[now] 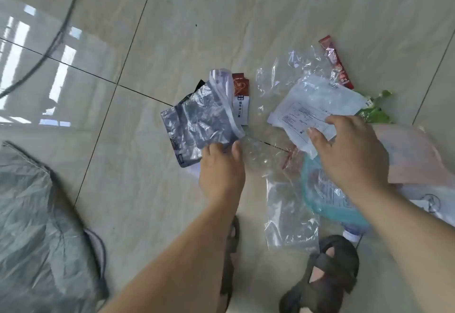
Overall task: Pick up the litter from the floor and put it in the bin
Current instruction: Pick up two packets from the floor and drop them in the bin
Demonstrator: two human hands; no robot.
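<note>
While your left hand pinches the crinkled grey zip-seal plastic bag and your right hand grips the white printed plastic pouch, slick film may slip loose. Clear wrappers lie flat on glossy tile; the lined bin sits left.

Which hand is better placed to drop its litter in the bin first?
Left. The left hand already grips the grey zip bag, and the lined bin sits on that side. The right hand is farther away, on the white printed packet.
</note>
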